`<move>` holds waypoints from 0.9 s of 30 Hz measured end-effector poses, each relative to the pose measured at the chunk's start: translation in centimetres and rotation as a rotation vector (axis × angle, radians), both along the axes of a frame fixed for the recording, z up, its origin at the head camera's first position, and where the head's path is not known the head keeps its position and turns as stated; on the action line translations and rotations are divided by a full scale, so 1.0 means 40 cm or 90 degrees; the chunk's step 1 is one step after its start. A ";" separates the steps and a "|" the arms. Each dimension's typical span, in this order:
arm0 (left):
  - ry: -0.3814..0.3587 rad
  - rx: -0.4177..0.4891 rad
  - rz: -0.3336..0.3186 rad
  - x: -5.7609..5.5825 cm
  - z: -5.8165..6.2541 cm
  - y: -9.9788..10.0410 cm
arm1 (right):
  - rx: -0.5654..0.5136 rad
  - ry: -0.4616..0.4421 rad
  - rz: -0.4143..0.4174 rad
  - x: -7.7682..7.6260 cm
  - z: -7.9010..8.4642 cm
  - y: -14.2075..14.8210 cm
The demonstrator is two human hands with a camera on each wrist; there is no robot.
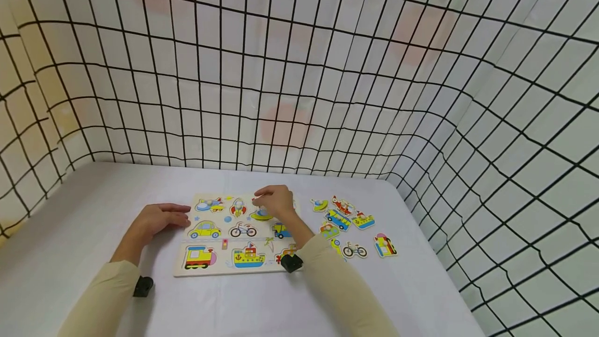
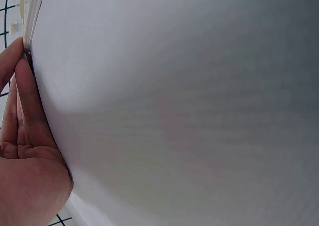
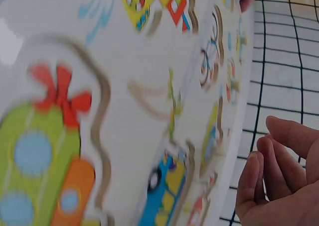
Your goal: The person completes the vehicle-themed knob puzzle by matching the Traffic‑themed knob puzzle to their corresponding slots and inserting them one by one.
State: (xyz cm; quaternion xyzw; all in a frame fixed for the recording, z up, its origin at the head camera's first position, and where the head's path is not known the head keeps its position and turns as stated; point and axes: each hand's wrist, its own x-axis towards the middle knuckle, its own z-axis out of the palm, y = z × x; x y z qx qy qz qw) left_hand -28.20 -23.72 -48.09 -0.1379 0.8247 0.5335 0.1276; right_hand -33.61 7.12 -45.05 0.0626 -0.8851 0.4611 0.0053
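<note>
A wooden vehicle puzzle board lies flat on the table, with outlined pictures including a car, a bicycle, a train and a boat. My left hand rests at the board's left edge; in the left wrist view the fingertips of the left hand touch that edge. Over the board's upper right, beside the flying saucer picture, hovers my right hand. In the right wrist view the right hand has loosely bent fingers, with no piece seen between them.
Right of the board lie several loose pieces: a saucer piece, a bus piece, a boat piece, a bicycle piece and a train piece. Black wire mesh surrounds the white table at the back and sides.
</note>
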 end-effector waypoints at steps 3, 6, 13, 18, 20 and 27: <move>0.001 -0.003 -0.004 -0.003 0.002 -0.001 | 0.001 -0.003 -0.007 -0.012 0.016 0.040; 0.003 -0.006 -0.006 -0.005 0.005 -0.002 | 0.019 -0.002 -0.027 -0.024 0.031 0.082; 0.009 -0.005 -0.006 -0.006 0.003 -0.003 | 0.063 -0.002 -0.097 -0.043 0.063 0.179; 0.004 -0.003 -0.004 -0.010 -0.005 -0.004 | 0.048 -0.006 -0.097 -0.045 0.080 0.245; 0.003 -0.002 -0.002 -0.011 -0.009 -0.004 | 0.049 -0.012 -0.094 -0.044 0.082 0.267; -0.002 0.001 0.005 -0.015 -0.017 -0.004 | 0.059 -0.048 -0.126 -0.046 0.061 0.327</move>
